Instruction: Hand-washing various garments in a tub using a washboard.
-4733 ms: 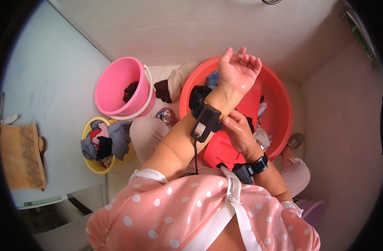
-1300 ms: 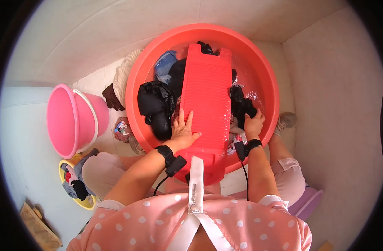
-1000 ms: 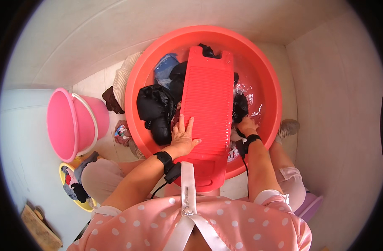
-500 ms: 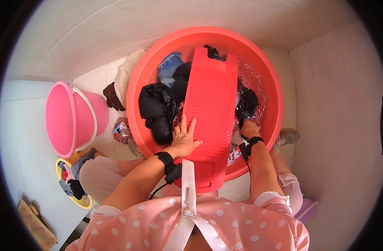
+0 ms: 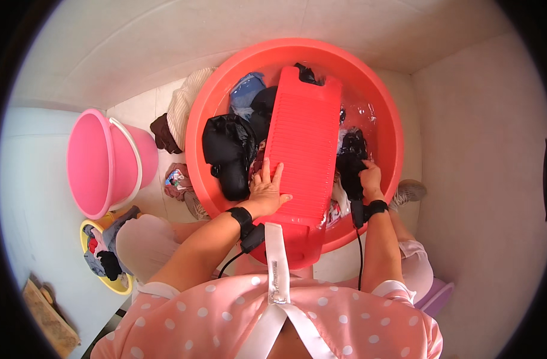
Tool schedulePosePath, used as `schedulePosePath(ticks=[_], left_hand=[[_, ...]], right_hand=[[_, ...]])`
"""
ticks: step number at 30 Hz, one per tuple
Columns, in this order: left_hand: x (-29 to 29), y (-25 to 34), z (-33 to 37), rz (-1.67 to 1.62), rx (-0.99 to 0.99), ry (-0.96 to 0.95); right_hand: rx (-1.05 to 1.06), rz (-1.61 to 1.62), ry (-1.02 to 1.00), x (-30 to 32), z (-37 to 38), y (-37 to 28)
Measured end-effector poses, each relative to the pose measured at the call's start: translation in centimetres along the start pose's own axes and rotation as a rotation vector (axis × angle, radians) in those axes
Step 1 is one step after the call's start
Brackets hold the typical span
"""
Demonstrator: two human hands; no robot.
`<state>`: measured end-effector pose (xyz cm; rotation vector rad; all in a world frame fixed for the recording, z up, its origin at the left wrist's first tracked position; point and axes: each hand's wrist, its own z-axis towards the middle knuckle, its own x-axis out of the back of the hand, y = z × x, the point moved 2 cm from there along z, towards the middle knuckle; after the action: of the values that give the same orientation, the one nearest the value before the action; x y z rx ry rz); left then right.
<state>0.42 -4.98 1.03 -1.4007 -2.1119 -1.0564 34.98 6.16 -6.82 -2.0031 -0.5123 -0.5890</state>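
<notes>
A red ribbed washboard (image 5: 304,131) slants across the large round red tub (image 5: 197,110), its near end over the rim. My left hand (image 5: 267,194) lies on the board's left side, fingers spread, holding nothing. To the right of the board, my right hand (image 5: 370,178) is closed on a wet black garment (image 5: 350,164), whose far part rests in the water. Left of the board are a shiny black padded garment (image 5: 228,140) and a piece of blue denim (image 5: 247,91). Pale and patterned cloth shows beneath my right hand's garment, partly hidden.
A pink bucket (image 5: 145,157) with a white handle lies tipped at the left. Near it is a yellow basin (image 5: 123,288) of clothes. Striped cloth (image 5: 184,107) and a brownish bundle (image 5: 176,181) lie on the floor beside the tub. Walls close in around the tub.
My right hand has come up out of the water, pulling the black garment toward me. Splashing on the right has eased. My left hand stays on the washboard.
</notes>
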Motion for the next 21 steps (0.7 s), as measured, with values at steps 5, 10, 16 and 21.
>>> schedulePosePath(ticks=[5,10,16,21], left_hand=[[0.1,-0.6,-0.8,-0.047,0.069,0.024],[2.7,0.1,2.0,-0.346,0.091,0.213],[6.6,-0.1,5.6,-1.663,0.177,0.066],[4.8,0.9,2.8,-1.204,-0.160,0.285]], right_hand=[[0.180,0.456,-0.115,4.2,-6.8,-12.4],[0.405,0.572,-0.301,6.5,-13.0,-20.9],[0.315,0.704,-0.584,1.4,-15.8,-20.5],[0.423,0.320,-0.301,-4.3,-14.2,-13.3]])
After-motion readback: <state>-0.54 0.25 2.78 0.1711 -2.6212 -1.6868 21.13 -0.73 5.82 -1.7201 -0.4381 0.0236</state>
